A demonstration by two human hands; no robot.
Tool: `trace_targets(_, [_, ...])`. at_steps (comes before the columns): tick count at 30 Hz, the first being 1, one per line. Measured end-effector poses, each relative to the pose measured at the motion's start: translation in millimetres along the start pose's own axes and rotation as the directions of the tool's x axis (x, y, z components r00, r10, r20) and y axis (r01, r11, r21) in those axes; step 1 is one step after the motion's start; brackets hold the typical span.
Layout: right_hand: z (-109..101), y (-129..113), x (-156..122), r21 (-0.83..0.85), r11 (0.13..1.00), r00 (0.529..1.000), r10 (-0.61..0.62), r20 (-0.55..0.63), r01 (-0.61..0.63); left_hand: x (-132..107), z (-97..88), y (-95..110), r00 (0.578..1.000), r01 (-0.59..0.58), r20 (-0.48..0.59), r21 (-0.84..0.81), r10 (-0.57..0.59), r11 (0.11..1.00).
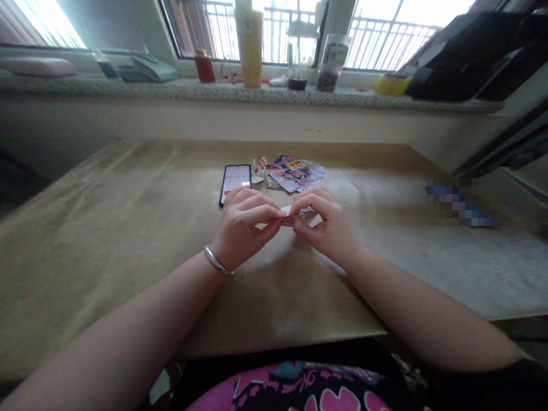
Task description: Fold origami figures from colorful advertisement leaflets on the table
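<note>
Over tan tabletop (pixel 128 245) below a windowsill (pixel 158 93), fingers (pixel 262 213) of both hands (pixel 244 220) (pixel 327 225) tight on paper (pixel 287 209)

So the paper (pixel 287 210) in the grip is mostly white. Past it, the printed cards (pixel 299 173) are a loud mix of blue, pink and yellow, and the phone (pixel 237 175) to their left is black-edged. Tabletop (pixel 145 234) underneath: tan. Shirt (pixel 274 388) nearer than the grip: black with pink print.

A silver bangle (pixel 217 262) goes with a black, pink-printed garment (pixel 295 388).
</note>
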State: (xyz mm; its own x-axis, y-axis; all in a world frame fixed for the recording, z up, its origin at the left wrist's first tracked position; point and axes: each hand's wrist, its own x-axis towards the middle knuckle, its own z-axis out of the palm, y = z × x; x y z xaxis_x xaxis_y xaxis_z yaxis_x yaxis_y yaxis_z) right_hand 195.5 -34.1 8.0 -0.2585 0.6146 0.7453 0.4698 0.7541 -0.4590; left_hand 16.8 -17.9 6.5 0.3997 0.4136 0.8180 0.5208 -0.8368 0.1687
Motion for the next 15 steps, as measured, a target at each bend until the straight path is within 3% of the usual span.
trace_targets(7, [1.4,2.0,-0.7,-0.049,0.998,0.999,-0.029,0.037,0.031,-1.9,-0.4,-1.6,0.997,-0.074,0.038,0.040,0.073,0.996])
trace_targets(15, [-0.6,1.6,1.4,-0.095,0.995,0.997,0.028,0.074,-0.021,-1.5,-1.2,-3.8,0.992,-0.108,0.061,0.038,0.106,0.993])
